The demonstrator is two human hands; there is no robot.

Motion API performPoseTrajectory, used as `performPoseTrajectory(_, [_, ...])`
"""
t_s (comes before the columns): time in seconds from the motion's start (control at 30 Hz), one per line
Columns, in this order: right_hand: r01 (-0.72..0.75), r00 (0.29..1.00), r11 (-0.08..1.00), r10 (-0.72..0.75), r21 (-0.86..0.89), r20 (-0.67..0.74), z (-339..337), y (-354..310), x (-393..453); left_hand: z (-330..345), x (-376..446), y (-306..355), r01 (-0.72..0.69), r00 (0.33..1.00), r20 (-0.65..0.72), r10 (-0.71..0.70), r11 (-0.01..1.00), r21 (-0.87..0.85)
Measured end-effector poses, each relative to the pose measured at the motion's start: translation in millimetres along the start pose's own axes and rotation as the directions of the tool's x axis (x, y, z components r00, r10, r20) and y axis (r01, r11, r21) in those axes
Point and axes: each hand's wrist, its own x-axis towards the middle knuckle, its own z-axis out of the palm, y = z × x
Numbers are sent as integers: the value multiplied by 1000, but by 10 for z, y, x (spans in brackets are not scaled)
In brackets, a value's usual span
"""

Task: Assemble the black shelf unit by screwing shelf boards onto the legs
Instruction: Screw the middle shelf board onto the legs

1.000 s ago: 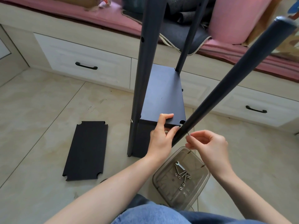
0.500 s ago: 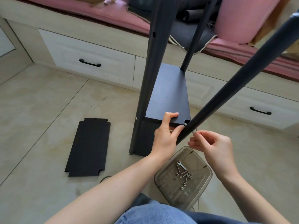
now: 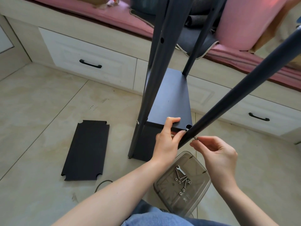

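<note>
Head view: at frame centre the left hand (image 3: 167, 141) grips the near edge of the mounted shelf board (image 3: 171, 105), while the right hand (image 3: 218, 154) pinches a small screw (image 3: 196, 138) against the tilted leg (image 3: 236, 97). A spare board (image 3: 86, 150) lies on the floor at lower left.

shelf board (image 3: 171, 101): matt black with a bluish sheen
loose board (image 3: 85, 150): flat black
legs (image 3: 228, 101): dark grey-black
tray (image 3: 200, 199): smoky clear brown
screws (image 3: 183, 181): silver
floor (image 3: 40, 103): beige marbled tiles
drawers (image 3: 88, 61): off-white, black handles
cushion (image 3: 101, 12): pink
jeans (image 3: 151, 217): light blue
</note>
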Motion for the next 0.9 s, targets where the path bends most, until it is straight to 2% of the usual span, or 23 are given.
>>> performPoseTrajectory(0.13, [-188,982,956,191,224,11,9,34,-20,5,-4,15,-4,1000,-2,4,1000,-13])
performPoseTrajectory(0.27, [-340,937,836,340,431,80,97,39,-12,7,-2,13,-7,1000,-15,7,1000,-4])
performPoseTrajectory(0.53, [-453,889,728,410,515,203,99,50,53,33,13,21,0,1000,-17,1,1000,22])
performPoseTrajectory(0.63, [-473,881,736,412,485,233,113,66,63,30,6,32,-3,1000,-17,4,1000,17])
performPoseTrajectory(0.7, [-376,926,853,331,363,181,101,73,67,24,4,34,3,1000,-13,-3,1000,24])
performPoseTrajectory(0.77, [-141,987,985,132,98,88,75,70,69,15,3,34,16,1000,-13,-15,999,30])
performPoseTrajectory(0.83, [74,996,992,-68,-104,60,51,60,51,5,-1,34,21,1000,-19,-21,999,31])
performPoseTrajectory(0.9, [205,978,960,-195,-189,70,21,62,50,-1,-4,29,23,1000,-20,-22,999,37])
